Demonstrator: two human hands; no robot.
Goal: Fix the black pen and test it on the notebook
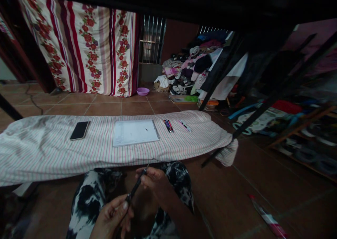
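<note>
My left hand (113, 216) and my right hand (152, 180) both grip a dark pen (135, 189) over my lap, low in the head view. The left hand holds its lower end, the right hand pinches its upper end. My legs wear black-and-white patterned cloth (89, 196). In front of me lies a striped cloth-covered board (52, 151) with a white spiral notebook (134, 131) on it, a small object resting on the page. A black phone (79, 130) lies to the left, several coloured pens (168, 125) to the right.
A floral curtain (86, 45) hangs at the back left, a purple bowl (142, 91) on the tiled floor beside it. A heap of clothes (189, 70) fills the back middle. Dark metal bars (250, 119) and shelves with clutter stand right. A tube (267, 218) lies on the floor.
</note>
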